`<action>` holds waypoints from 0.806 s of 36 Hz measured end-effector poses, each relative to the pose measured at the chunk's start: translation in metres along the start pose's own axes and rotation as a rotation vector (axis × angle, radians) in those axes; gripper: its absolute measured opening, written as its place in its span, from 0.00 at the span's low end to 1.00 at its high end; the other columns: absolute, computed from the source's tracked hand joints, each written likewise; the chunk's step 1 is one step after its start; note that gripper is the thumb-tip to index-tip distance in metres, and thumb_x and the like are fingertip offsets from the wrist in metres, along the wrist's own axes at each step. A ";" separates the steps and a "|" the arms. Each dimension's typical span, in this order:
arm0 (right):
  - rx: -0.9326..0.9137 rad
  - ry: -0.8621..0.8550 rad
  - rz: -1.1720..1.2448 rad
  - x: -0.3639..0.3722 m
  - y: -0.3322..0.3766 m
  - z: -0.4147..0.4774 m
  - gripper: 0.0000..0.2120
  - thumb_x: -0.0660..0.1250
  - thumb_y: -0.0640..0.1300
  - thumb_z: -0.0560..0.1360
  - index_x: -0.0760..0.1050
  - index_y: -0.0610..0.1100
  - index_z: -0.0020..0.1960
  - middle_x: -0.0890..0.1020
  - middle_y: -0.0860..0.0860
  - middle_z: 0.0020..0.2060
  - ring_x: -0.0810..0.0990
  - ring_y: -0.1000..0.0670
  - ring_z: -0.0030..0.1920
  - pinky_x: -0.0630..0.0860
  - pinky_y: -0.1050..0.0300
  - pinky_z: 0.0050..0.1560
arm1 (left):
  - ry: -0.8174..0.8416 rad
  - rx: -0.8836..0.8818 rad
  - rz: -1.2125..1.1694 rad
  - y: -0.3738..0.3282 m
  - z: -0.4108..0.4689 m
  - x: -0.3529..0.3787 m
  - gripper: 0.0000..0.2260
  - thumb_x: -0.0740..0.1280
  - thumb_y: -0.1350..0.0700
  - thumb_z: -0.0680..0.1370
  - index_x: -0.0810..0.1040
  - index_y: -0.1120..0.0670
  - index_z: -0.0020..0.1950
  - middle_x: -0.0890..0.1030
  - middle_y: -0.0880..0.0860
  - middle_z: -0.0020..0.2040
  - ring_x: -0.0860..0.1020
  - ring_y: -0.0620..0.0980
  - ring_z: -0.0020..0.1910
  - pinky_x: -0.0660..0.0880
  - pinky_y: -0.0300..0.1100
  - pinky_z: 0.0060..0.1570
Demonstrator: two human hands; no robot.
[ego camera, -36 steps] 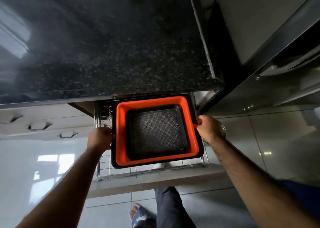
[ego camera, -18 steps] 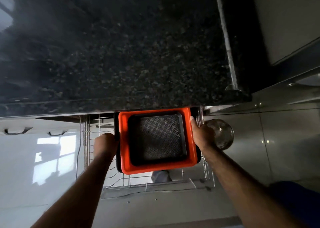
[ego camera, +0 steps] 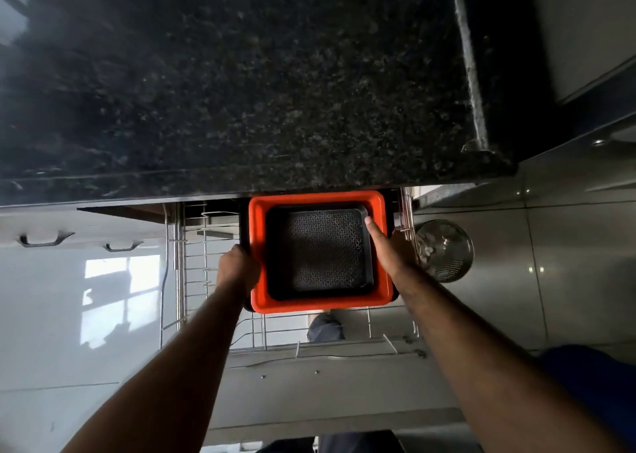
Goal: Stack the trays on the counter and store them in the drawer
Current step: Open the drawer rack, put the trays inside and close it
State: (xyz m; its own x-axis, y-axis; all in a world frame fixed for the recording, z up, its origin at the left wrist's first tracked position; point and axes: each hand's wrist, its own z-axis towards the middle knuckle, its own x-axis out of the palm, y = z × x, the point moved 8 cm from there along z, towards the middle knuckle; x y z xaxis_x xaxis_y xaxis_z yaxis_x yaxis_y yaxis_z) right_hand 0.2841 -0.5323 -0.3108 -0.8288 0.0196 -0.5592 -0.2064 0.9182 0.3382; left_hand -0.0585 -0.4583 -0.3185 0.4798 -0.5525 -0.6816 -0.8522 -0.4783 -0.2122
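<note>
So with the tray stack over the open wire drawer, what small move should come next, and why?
Probably let the stack settle onto the wire drawer and release. The orange tray, with the dark patterned tray nested inside, already sits over the rack under the counter, left hand and right hand at its sides.

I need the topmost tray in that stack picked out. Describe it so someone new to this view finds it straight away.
Start at the dark speckled counter; just below its front edge the wire drawer stands pulled out. The tray stack sits in it, between the left hand and right hand. Inside the orange tray lies the black tray, the only one with a patterned mesh floor.
</note>
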 end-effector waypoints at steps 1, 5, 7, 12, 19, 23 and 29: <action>-0.003 0.031 0.046 0.004 0.000 -0.003 0.47 0.59 0.75 0.71 0.65 0.41 0.75 0.72 0.39 0.72 0.72 0.39 0.72 0.68 0.48 0.69 | 0.003 0.014 -0.016 -0.001 -0.002 -0.001 0.16 0.61 0.49 0.79 0.78 0.63 0.48 0.82 0.67 0.48 0.80 0.66 0.50 0.71 0.47 0.41; -0.115 0.012 0.018 -0.007 0.006 -0.024 0.41 0.62 0.69 0.75 0.65 0.40 0.75 0.73 0.38 0.72 0.72 0.38 0.71 0.69 0.45 0.73 | 0.014 0.058 -0.045 -0.004 -0.019 -0.011 0.18 0.62 0.45 0.78 0.73 0.58 0.39 0.82 0.67 0.50 0.80 0.66 0.51 0.70 0.46 0.42; -0.188 -0.056 -0.009 -0.023 0.012 -0.043 0.36 0.63 0.65 0.77 0.69 0.38 0.72 0.77 0.37 0.68 0.76 0.37 0.68 0.73 0.49 0.67 | 0.018 0.056 -0.068 -0.001 -0.029 -0.020 0.17 0.62 0.48 0.78 0.76 0.63 0.50 0.82 0.67 0.52 0.79 0.66 0.53 0.70 0.46 0.44; -0.240 -0.091 0.027 -0.058 0.008 -0.094 0.37 0.61 0.66 0.78 0.64 0.41 0.75 0.74 0.38 0.70 0.75 0.37 0.69 0.72 0.49 0.66 | 0.012 0.088 -0.157 0.015 -0.067 -0.051 0.16 0.62 0.53 0.78 0.77 0.64 0.58 0.81 0.64 0.56 0.78 0.63 0.55 0.71 0.46 0.45; -0.351 -0.423 0.066 -0.137 -0.035 -0.179 0.26 0.64 0.58 0.79 0.75 0.37 0.66 0.82 0.39 0.57 0.82 0.40 0.53 0.79 0.47 0.53 | -0.110 0.081 -0.318 0.067 -0.141 -0.102 0.25 0.64 0.42 0.78 0.74 0.63 0.63 0.79 0.67 0.59 0.78 0.66 0.57 0.74 0.52 0.53; -0.156 -0.603 0.028 -0.169 -0.093 -0.211 0.32 0.64 0.58 0.79 0.73 0.30 0.66 0.77 0.30 0.63 0.74 0.32 0.65 0.74 0.39 0.65 | -0.197 0.019 -0.389 0.109 -0.176 -0.123 0.27 0.63 0.42 0.79 0.72 0.66 0.62 0.79 0.67 0.58 0.77 0.65 0.58 0.72 0.51 0.54; 0.232 -0.386 0.809 -0.121 -0.156 -0.240 0.34 0.67 0.58 0.77 0.65 0.36 0.73 0.73 0.38 0.70 0.74 0.38 0.69 0.72 0.45 0.70 | -0.371 -0.247 -0.279 0.182 -0.235 -0.124 0.34 0.62 0.39 0.77 0.64 0.65 0.72 0.63 0.64 0.74 0.61 0.63 0.73 0.62 0.56 0.71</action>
State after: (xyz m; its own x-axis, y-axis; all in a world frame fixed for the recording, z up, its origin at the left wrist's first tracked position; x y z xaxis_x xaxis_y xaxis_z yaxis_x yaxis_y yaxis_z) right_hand 0.2916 -0.7727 -0.1139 -0.4361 0.7812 -0.4467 0.5033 0.6232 0.5986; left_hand -0.2243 -0.6376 -0.1080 0.5370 -0.1242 -0.8344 -0.6067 -0.7441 -0.2797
